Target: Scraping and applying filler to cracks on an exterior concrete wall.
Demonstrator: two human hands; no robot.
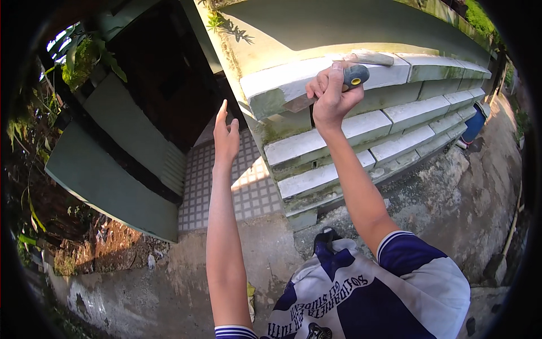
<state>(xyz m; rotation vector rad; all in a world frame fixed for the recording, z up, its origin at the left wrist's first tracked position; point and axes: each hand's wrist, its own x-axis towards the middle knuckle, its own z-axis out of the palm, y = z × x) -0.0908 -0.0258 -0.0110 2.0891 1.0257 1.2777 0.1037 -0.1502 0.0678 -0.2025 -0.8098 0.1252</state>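
Observation:
My right hand (336, 99) is closed round the dark grey handle of a putty knife (357, 75), which has a yellow-rimmed hole at its end. Its flat blade, partly hidden by my fingers, points down-left against the front edge of the top white-painted ledge (285, 79). Green-grey stained patches show on that edge. A pale, whitish stick-like thing (370, 58) lies on the ledge just behind my right hand; its kind is unclear. My left hand (227, 141) is held out in the air in front of the doorway, fingers stretched, with nothing in it.
Lower white-topped ledges (333, 133) step down the wall. To the left, a green door or panel (121, 169) stands by a dark doorway with a tiled floor (226, 186). A blue barrel (475, 123) stands at the far right. Rough concrete ground (429, 186) runs along the wall.

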